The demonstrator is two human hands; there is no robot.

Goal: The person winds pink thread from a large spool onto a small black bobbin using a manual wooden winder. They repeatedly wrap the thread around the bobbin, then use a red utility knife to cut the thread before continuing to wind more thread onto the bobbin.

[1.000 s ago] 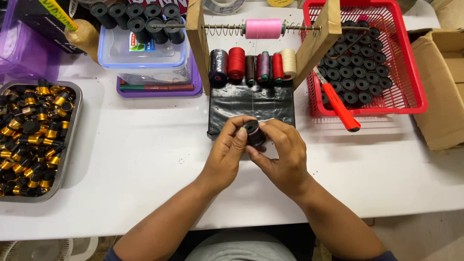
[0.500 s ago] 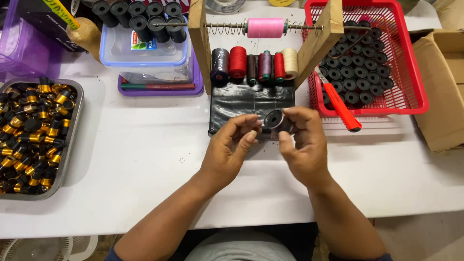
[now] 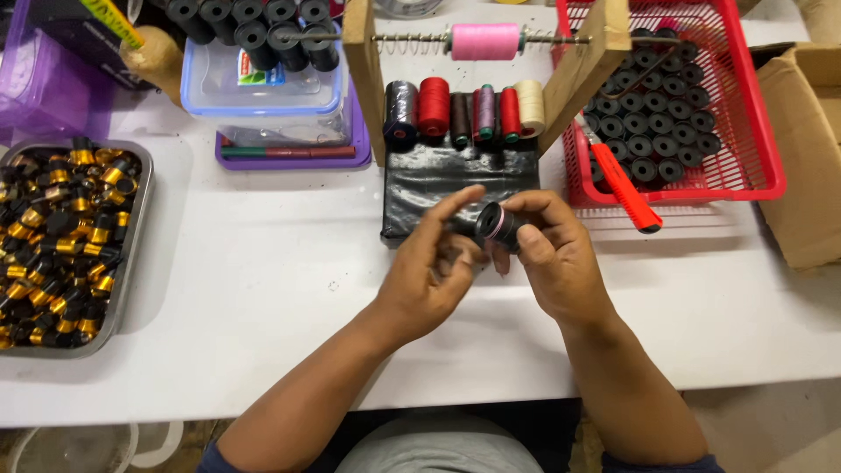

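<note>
black bobbin (image 3: 493, 222) in right hand (image 3: 552, 258) grip

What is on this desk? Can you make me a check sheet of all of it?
Surface: white table, mostly bare in front.
Job's things: small black bobbin with a pink band.
Clutter: metal tray of black and gold caps; red basket of black bobbins; row of thread spools; pink spool on a wooden rack; red-handled cutter.
Grips: right hand pinches the bobbin; left hand open, fingertip beside it.
Cables: nothing seen.
Surroundings: cardboard box at right.
</note>
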